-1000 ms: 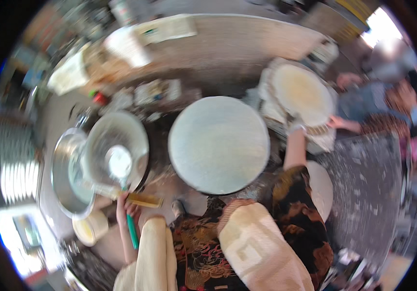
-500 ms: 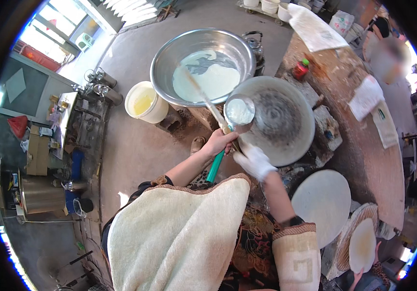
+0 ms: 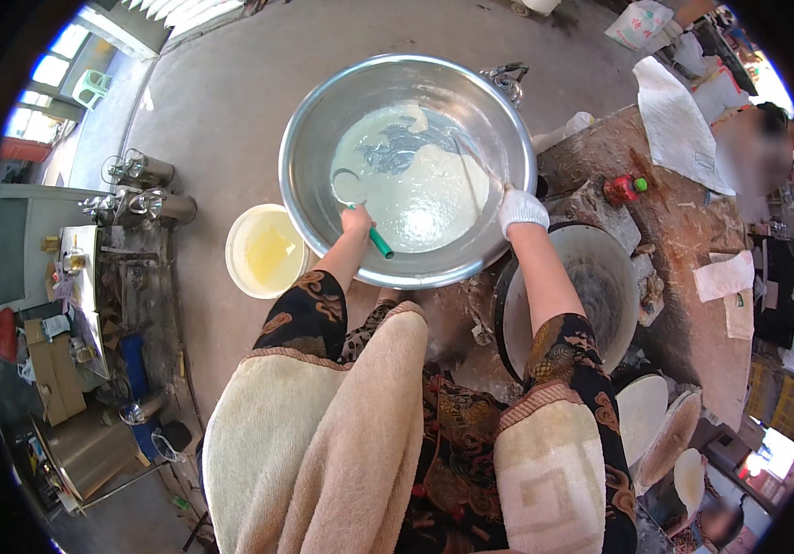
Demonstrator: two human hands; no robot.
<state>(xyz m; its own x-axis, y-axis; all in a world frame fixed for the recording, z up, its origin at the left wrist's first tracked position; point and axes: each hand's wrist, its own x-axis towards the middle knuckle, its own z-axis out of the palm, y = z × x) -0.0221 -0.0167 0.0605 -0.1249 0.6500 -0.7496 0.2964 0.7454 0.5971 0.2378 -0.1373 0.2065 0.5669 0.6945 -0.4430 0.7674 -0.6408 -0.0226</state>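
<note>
A wide steel basin [image 3: 300,138] of pale, milky batter [image 3: 415,198] stands before me. My left hand [image 3: 356,220] is closed round the green handle [image 3: 380,242] of a ladle, and the ladle's round bowl [image 3: 349,187] dips into the batter at the left. At the basin's right rim, my right hand [image 3: 523,210], in a white glove, is closed on a thin stick [image 3: 489,169] that reaches down into the batter. The stick's far end is hard to make out. To the right of the basin sits a round grey griddle [image 3: 591,286], partly behind my right forearm.
A white bucket of yellow liquid [image 3: 272,254] stands left of the basin. On the worktop [image 3: 683,222] at right are a red bottle with a green cap [image 3: 624,190] and a white cloth [image 3: 683,125]. Pale round discs [image 3: 642,415] lean at lower right. Another person is at far right.
The ladle has gone from the griddle's edge into the basin with my left hand. My right hand has moved up to the basin, and the stick, earlier by my left hand, is now in it.
</note>
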